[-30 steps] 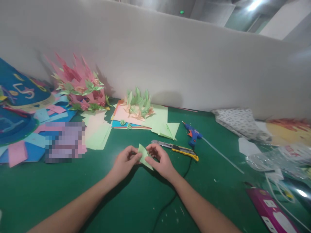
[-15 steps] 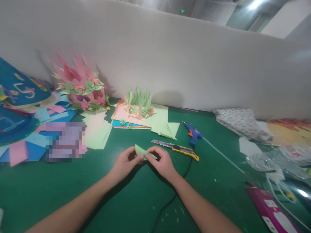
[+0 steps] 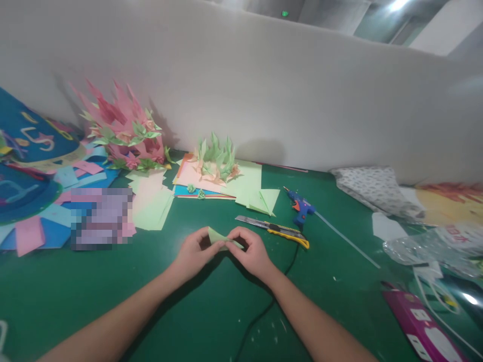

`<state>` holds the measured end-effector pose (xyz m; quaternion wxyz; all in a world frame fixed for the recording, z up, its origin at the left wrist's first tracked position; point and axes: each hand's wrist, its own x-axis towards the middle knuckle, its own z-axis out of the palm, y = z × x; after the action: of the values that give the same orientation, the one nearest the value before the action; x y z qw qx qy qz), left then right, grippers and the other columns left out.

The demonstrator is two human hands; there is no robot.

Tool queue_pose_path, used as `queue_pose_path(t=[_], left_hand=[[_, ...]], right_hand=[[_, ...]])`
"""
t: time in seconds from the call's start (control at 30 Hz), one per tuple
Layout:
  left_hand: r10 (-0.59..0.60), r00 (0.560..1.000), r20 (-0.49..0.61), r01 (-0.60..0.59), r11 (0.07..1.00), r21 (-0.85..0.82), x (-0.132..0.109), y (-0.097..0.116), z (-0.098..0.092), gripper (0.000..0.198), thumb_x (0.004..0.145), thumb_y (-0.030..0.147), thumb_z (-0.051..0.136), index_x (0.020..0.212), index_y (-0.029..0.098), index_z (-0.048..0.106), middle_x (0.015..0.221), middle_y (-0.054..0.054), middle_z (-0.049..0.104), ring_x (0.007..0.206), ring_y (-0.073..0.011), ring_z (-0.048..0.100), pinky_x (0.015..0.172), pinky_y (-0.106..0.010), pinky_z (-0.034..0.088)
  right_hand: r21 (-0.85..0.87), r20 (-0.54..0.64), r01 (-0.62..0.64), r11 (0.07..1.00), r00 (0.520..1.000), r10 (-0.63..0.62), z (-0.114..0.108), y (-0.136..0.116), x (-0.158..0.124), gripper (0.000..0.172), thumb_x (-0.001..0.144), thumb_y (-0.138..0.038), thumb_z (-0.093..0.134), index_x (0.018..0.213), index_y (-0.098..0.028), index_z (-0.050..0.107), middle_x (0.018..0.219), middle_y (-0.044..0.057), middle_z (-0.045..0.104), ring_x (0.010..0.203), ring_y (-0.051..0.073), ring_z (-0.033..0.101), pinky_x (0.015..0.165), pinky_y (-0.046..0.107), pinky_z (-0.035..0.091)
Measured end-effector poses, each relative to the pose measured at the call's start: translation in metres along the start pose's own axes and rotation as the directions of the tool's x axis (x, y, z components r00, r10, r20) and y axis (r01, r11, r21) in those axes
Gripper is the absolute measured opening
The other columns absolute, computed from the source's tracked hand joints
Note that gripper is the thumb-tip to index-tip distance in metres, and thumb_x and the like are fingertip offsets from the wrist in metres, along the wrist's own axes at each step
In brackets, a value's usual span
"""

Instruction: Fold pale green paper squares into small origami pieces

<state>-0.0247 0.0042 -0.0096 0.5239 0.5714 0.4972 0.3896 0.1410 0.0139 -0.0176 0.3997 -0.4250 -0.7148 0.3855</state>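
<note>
Between my two hands is a small folded piece of light green paper, held just above the green table. My left hand pinches its left part between thumb and fingers. My right hand grips the right part, with the two thumbs nearly meeting at the middle. My fingers cover much of the paper's lower side. Just beyond my right hand lies a yellow utility knife with its blade out, pointing left. Behind it rests a blue hot glue gun with a long glue stick in it.
Sheets of green paper lie at left and centre. A green paper crown and a pink paper crown stand near the wall. Blue hats are far left. At right are a plastic bottle and a magenta power strip.
The upper left corner of the green paper has tilted slightly and curls inward between my hands. Both hands stay in nearly the same place.
</note>
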Motion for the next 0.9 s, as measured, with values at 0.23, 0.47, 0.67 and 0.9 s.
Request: queue_pose_path(t=[0.23, 0.47, 0.67, 0.9], left_hand=[[-0.024, 0.999, 0.037, 0.019, 0.992, 0.121, -0.0013, 0.0006, 0.0016, 0.023, 0.073, 0.037, 0.056, 0.071, 0.015, 0.054, 0.06, 0.001, 0.056, 0.057, -0.0131, 0.055, 0.054, -0.023, 0.041], [-0.036, 0.999, -0.002, 0.036, 0.999, 0.017, -0.0006, -0.0027, 0.0023, 0.025, 0.071, 0.035, 0.058, 0.063, 0.017, 0.043, 0.053, 0.008, 0.038, 0.05, -0.0082, 0.047, 0.049, -0.019, 0.038], [0.087, 0.99, -0.114, -0.094, 0.994, -0.058, 0.0016, 0.001, -0.0026, 0.022, 0.071, 0.025, 0.061, 0.089, 0.019, 0.049, 0.079, 0.001, 0.053, 0.064, -0.0085, 0.05, 0.056, -0.019, 0.041], [0.191, 0.963, -0.19, -0.194, 0.981, 0.003, 0.0018, 0.002, -0.0059, 0.008, 0.072, 0.024, 0.06, 0.075, 0.017, 0.058, 0.083, -0.001, 0.051, 0.073, -0.0113, 0.051, 0.065, -0.023, 0.044]], right_hand=[[0.007, 0.028, 0.014, 1.0, 1.0, -0.014, -0.0021, -0.0047, -0.0001, 0.006, 0.078, -0.023, 0.055, 0.077, -0.018, 0.055, 0.069, 0.0, 0.053, 0.063, 0.012, 0.049, 0.058, 0.022, 0.04], [-0.046, -0.018, 0.013, 0.999, 1.0, -0.014, -0.0003, -0.0035, 0.0016, 0.011, 0.08, -0.022, 0.054, 0.069, -0.017, 0.055, 0.066, 0.0, 0.054, 0.063, 0.012, 0.051, 0.06, 0.023, 0.04], [-0.095, -0.038, 0.019, 0.995, 0.999, -0.022, 0.0017, -0.0001, 0.001, 0.012, 0.079, -0.023, 0.056, 0.068, -0.018, 0.058, 0.065, 0.0, 0.057, 0.061, 0.012, 0.051, 0.057, 0.023, 0.039], [-0.122, -0.11, 0.031, 0.992, 0.993, -0.045, 0.0012, 0.0007, 0.0009, 0.011, 0.078, -0.022, 0.057, 0.068, -0.018, 0.059, 0.067, 0.0, 0.059, 0.063, 0.013, 0.053, 0.061, 0.024, 0.041]])
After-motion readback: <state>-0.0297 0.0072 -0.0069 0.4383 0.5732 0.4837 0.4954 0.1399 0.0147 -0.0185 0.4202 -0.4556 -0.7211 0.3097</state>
